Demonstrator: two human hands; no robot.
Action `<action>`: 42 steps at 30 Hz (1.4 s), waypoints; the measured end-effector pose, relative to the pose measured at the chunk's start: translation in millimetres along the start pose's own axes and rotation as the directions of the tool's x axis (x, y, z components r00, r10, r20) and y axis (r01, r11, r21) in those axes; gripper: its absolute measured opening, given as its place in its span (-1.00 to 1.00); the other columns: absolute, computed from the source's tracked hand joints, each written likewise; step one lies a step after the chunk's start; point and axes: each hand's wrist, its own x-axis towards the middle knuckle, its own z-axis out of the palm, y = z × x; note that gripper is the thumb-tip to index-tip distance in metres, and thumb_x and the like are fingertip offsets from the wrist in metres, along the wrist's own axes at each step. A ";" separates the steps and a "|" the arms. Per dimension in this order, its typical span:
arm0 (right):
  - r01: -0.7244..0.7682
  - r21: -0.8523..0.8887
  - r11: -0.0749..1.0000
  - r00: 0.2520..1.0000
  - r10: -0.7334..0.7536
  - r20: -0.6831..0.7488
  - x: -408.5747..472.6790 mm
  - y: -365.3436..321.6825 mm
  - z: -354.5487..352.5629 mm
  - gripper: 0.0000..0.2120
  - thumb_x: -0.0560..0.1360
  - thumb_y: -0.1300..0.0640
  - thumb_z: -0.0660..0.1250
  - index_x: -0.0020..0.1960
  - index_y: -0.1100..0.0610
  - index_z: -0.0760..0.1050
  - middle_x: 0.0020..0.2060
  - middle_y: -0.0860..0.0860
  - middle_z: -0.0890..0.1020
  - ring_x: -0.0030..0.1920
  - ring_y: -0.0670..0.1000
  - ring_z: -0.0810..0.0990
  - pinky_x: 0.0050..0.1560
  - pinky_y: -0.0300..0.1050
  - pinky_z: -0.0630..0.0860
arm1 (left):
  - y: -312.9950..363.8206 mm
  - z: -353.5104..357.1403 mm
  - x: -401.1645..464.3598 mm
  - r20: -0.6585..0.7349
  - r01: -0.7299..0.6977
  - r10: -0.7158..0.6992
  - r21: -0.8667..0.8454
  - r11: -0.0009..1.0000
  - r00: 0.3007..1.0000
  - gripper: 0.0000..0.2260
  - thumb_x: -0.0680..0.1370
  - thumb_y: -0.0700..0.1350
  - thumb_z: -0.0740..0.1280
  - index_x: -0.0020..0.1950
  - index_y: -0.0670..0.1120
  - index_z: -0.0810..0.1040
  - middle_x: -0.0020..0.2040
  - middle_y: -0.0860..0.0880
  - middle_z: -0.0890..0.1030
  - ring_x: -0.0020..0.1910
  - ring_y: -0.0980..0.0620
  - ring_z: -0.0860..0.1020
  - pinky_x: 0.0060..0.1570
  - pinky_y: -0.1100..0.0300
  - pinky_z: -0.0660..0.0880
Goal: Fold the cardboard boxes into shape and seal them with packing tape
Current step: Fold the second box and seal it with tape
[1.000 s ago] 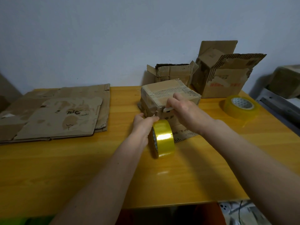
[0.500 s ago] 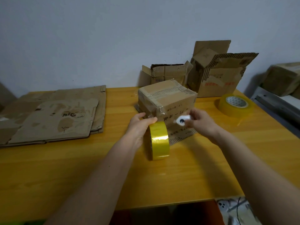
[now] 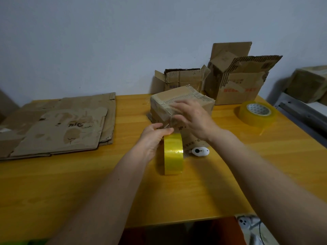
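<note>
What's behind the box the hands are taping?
Behind the box stand two open boxes against the wall: a small one and a bigger one to its right. The front box hides the small one's bottom; the insides of both are out of sight.

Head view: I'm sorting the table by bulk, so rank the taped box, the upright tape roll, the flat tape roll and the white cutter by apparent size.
1. Taped box
2. Upright tape roll and flat tape roll: similar; the upright one is nearer, so unsure.
3. White cutter
</note>
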 end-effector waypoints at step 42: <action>-0.236 0.612 0.754 0.930 0.358 -0.082 -51.4 -52.9 24.6 -0.94 0.51 0.27 0.35 -0.07 0.24 0.59 -0.02 0.09 0.59 -0.06 -0.07 0.54 -0.07 -0.43 0.43 | 0.2 -6.1 -48.1 0.006 -0.326 0.348 0.370 0.870 0.937 -0.82 0.54 -0.22 0.35 0.10 -0.06 0.66 0.02 0.03 0.66 0.04 0.15 0.57 0.01 0.36 0.45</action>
